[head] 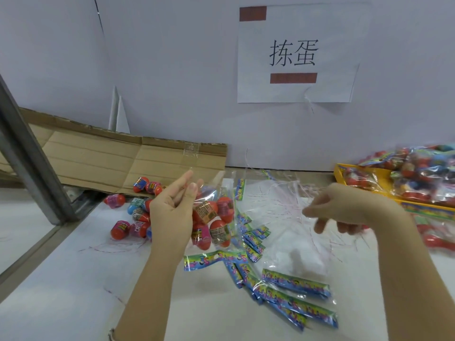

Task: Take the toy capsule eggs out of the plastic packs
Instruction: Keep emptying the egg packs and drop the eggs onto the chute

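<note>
Red toy capsule eggs (120,230) litter the white bench (61,279) at ten o'clock; left fingers (193,187) pinch a clear plastic pack (216,217); right fingers (310,212) unclear.

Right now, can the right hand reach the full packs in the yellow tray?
Probably yes. The right hand hovers, seemingly empty, close beside the yellow tray, and the packs lie heaped on top, uncovered, with nothing in between.

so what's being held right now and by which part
The left hand pinches the pack of eggs by its upper clear edge; the right hand looks empty.
</note>
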